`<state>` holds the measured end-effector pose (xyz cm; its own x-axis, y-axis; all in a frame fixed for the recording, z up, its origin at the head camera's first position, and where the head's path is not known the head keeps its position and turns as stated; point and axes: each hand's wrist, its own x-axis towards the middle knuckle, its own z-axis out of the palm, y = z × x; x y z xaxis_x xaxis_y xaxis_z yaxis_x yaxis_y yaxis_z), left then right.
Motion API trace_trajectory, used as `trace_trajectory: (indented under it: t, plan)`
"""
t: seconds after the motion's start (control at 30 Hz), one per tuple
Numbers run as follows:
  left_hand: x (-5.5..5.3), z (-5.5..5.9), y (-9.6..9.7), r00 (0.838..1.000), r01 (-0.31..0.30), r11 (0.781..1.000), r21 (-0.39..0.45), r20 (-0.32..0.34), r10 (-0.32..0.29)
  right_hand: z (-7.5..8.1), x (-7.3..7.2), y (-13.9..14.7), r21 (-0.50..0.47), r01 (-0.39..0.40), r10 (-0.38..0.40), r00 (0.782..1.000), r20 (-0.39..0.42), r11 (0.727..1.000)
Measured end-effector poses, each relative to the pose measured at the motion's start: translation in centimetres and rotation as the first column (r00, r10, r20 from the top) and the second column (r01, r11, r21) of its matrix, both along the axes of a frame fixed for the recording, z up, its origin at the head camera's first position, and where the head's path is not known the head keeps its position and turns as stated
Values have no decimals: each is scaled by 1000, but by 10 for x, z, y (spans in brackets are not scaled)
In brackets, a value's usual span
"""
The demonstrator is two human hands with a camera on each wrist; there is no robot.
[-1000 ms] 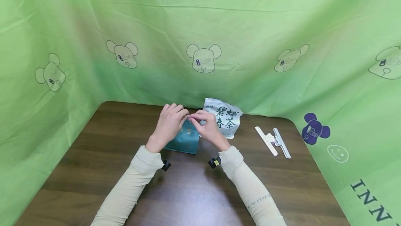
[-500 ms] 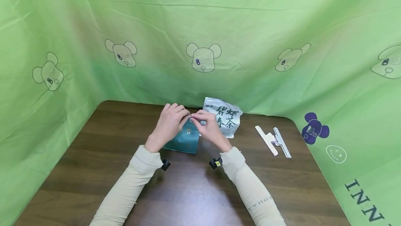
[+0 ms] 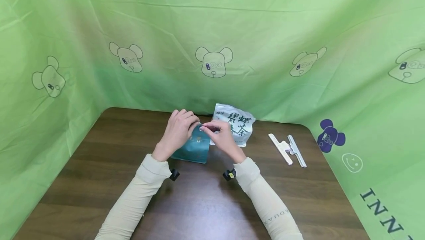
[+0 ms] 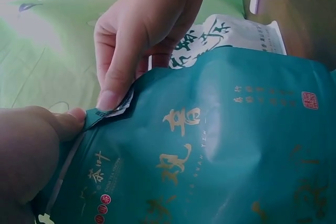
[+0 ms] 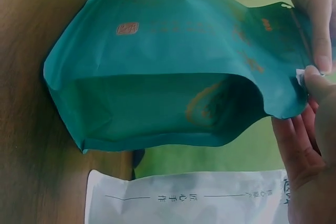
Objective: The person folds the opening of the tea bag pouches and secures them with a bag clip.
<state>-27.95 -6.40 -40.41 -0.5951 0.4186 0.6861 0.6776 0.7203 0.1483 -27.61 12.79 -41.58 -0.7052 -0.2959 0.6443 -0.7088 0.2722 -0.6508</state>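
Observation:
A teal tea pouch [image 3: 194, 149] with gold lettering stands upright on the table, its top edge between both hands. My left hand [image 3: 179, 129] bends over the pouch's top left, its thumb at the edge in the left wrist view. My right hand [image 3: 222, 136] pinches the top right corner between thumb and index finger. Close up, that corner is folded, with a small whitish printed piece [image 4: 122, 107] at the fingertips. The right wrist view shows the pouch's gusseted side [image 5: 147, 108] sunk inward. My left hand's fingers behind the pouch are partly hidden.
A white tea pouch [image 3: 245, 122] with dark green characters stands just behind and right of the teal one. Whitish bag clips [image 3: 280, 150] with long bars lie at the table's right. Green printed cloth [image 3: 212, 26] hangs behind and beside the brown wooden table [image 3: 99, 166].
The fingertips of my right hand have shifted slightly away from my left hand's, so more of the teal pouch's top corner shows. My left hand has kept its hold almost unmoved.

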Motion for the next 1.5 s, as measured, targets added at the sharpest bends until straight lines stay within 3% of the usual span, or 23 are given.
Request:
trace_trajectory:
  t: [0.27,0.57,0.93,1.03,1.27,1.5]
  plan:
    - [1,-2,-2,1000,8,1000,12,10,-8,4,5,5,56,-95,90,992,84,994]
    - [0,-4,-2,1000,8,1000,6,-28,-8,6,7,10,133,-105,89,988,126,986]
    - [0,-8,-2,999,19,1000,17,-34,-18,5,9,8,123,-47,43,998,36,991]
    - [-1,-9,-1,999,19,1000,19,-31,-19,3,8,8,118,-50,44,998,55,992]
    - [-2,-7,-1,1000,3,999,45,-6,-2,-1,9,14,87,-16,0,982,190,996]
    - [-1,-9,0,1000,10,999,51,-2,-10,-3,14,17,75,-37,26,990,135,997]
